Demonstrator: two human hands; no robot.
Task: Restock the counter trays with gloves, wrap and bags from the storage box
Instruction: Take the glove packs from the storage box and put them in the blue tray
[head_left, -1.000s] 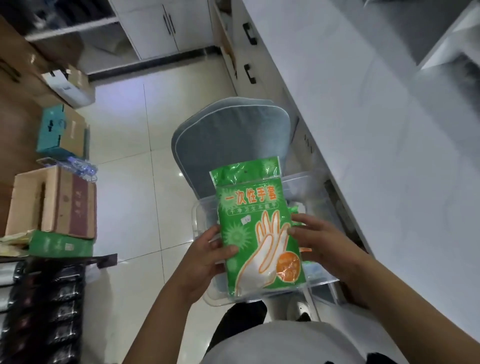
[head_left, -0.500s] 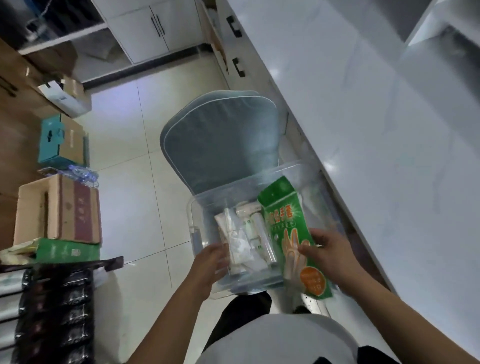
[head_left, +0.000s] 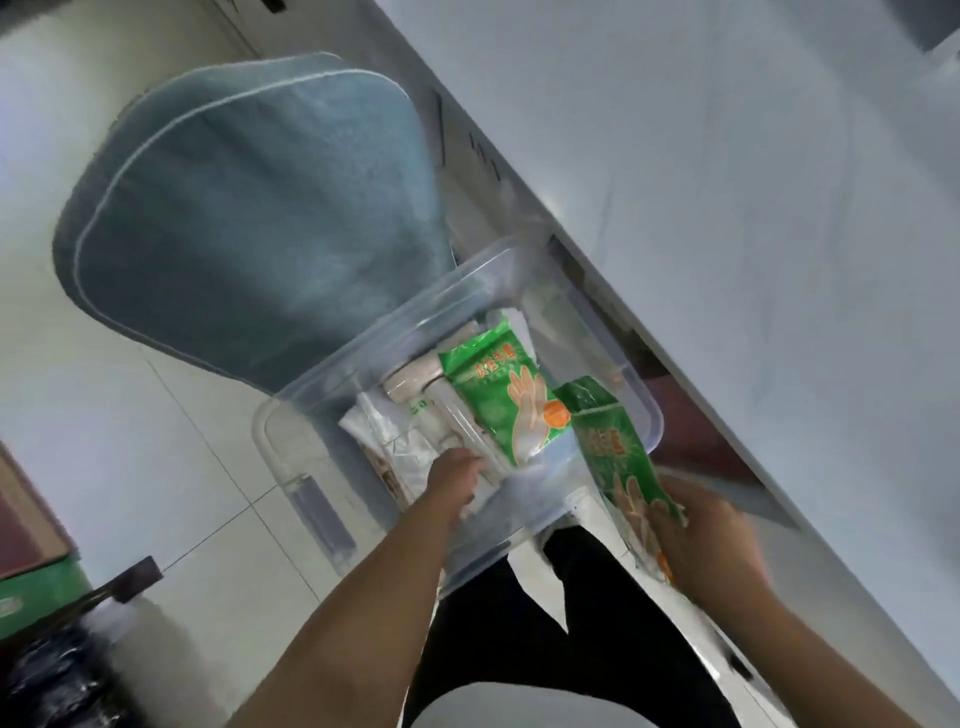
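A clear plastic storage box (head_left: 322, 384) sits in front of me on a chair. Inside lie a second green pack of disposable gloves (head_left: 498, 400), rolls of wrap (head_left: 415, 387) and clear bags (head_left: 395, 441). My right hand (head_left: 706, 545) grips a green glove pack (head_left: 618, 447) by its lower end, outside the box's right corner. My left hand (head_left: 454, 480) reaches into the box, its fingers down among the rolls and bags; what they touch is hidden.
A grey-blue chair back (head_left: 249, 208) rises behind the box. The white counter (head_left: 727, 208) runs along the right. White tiled floor (head_left: 130, 415) lies to the left, with a green box (head_left: 36, 592) and dark packaged goods (head_left: 57, 675) at the lower left.
The glove pack went from both hands to my right hand alone and moved right, out over the box's corner. My left hand dropped into the box. The view swung closer.
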